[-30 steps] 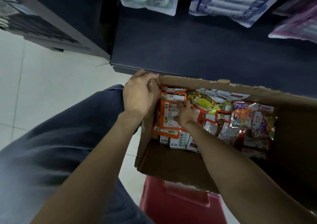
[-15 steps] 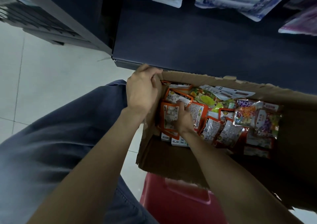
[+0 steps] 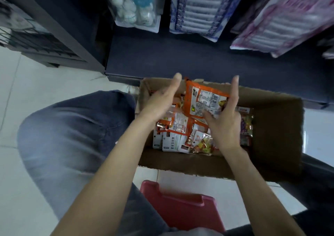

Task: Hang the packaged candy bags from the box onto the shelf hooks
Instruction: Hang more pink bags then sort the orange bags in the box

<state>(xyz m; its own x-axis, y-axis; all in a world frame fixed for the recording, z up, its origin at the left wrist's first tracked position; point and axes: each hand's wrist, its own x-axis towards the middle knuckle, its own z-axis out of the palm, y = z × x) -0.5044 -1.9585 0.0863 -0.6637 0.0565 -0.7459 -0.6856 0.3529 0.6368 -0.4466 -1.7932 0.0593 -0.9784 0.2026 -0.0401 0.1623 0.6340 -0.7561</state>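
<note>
Orange candy bag lifted over the cardboard box, held by one hand only

The right hand [image 3: 224,125] pinches the orange candy bag [image 3: 204,100] between thumb and curled fingers, index finger straight up; the left hand [image 3: 159,101] hangs beside it with fingers straight, gripping nothing; the hold looks light, so the slick bag could slip and drop back; the cardboard box [image 3: 278,127] holds a loose heap of candy bags [image 3: 180,132], orange, white and clear packets overlapping, which may snag on a neighbour.

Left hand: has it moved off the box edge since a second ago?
Yes. The left hand has lifted off the box corner, fingers now straight, holding nothing.
</note>
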